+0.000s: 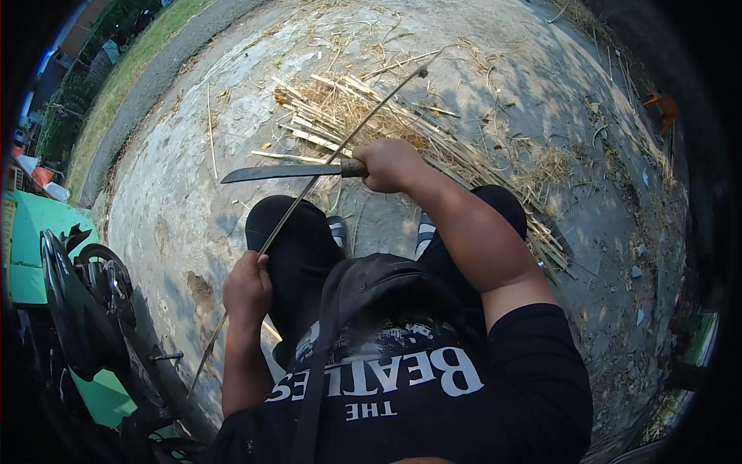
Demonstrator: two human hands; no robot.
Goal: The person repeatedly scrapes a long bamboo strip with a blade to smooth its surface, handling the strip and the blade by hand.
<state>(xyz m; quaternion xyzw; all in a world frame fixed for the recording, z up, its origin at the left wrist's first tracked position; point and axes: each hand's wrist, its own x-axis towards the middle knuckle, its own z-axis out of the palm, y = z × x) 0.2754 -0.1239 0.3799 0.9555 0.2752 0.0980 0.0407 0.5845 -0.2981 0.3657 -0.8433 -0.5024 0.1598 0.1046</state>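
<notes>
My right hand [392,165] is closed round the wooden handle of a machete [282,172], whose long dark blade points left. Under or against the blade, near the handle, crosses a long thin stick [291,210], slanting from lower left to upper right. Its lower part is gripped in my left hand [247,288], beside my left knee; the far end reaches over a heap of split strips [321,127]. Whether the blade touches the stick is hard to tell.
Pale split strips and shavings [545,166] lie scattered over the concrete ground [178,224]. A dark motorcycle [85,309] stands at the left by a green wall [31,232]. A black bag [379,282] rests on my lap. An orange object [662,108] is at the far right.
</notes>
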